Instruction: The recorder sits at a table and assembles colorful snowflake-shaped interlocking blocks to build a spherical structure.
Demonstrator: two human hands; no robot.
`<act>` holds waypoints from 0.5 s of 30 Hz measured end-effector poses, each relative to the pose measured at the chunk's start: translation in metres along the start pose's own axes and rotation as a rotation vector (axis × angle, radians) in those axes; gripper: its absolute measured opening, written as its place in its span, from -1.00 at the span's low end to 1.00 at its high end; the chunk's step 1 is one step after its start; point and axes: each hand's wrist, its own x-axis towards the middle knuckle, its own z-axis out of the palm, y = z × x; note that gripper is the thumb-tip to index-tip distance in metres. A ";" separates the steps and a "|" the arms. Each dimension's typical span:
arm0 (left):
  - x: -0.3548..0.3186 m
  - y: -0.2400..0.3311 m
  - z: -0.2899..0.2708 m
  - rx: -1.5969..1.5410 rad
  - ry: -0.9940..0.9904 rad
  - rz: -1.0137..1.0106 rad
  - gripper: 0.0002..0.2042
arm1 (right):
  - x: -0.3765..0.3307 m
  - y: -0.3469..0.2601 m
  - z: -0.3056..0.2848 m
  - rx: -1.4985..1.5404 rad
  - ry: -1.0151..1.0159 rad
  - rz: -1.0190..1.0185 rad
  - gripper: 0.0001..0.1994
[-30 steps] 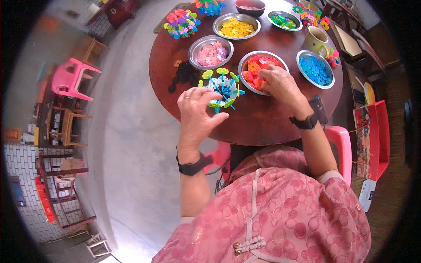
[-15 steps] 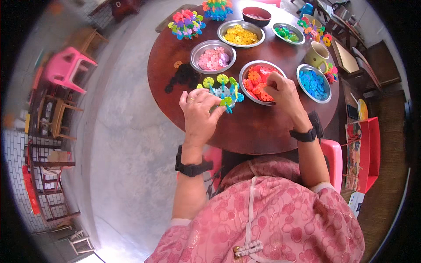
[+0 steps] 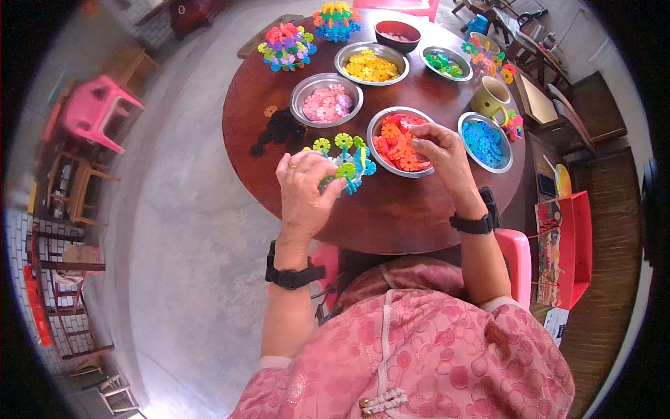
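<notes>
While a half-built cluster of interlocking plastic discs (image 3: 345,164), green, yellow and blue, is kept just above the round brown table (image 3: 391,216), it is gripped from the near side by the left hand (image 3: 303,192), whose fingers are curled closed around its lower edge. A ring is worn on one finger of that hand and a black band on the wrist. The right hand (image 3: 440,153) is lowered over the steel bowl of orange and red discs (image 3: 398,142), its fingertips pinched together among the pieces; whether a disc is caught between them cannot be told. This bowl is set just beside the cluster, to its right. A bowl of blue discs (image 3: 485,140) is placed just beyond the right hand, and a bowl of pink discs (image 3: 326,99) behind the cluster. Farther back, bowls of yellow discs (image 3: 370,64) and green discs (image 3: 447,63) are ranged, with a dark red bowl (image 3: 397,33) behind them. Two finished multicoloured balls (image 3: 286,45) are stood at the far rim, and a yellow-green mug (image 3: 490,98) near the blue bowl.
</notes>
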 end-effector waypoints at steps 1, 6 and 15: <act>0.000 0.000 0.000 -0.004 -0.004 0.003 -0.81 | 0.000 0.001 -0.001 0.019 0.002 0.020 -0.85; 0.002 0.005 -0.002 -0.001 -0.006 0.018 -0.82 | -0.002 -0.001 -0.003 0.054 0.007 0.046 -0.86; 0.001 0.005 -0.002 -0.007 -0.013 0.017 -0.82 | -0.006 -0.008 -0.003 0.016 0.017 0.013 -0.86</act>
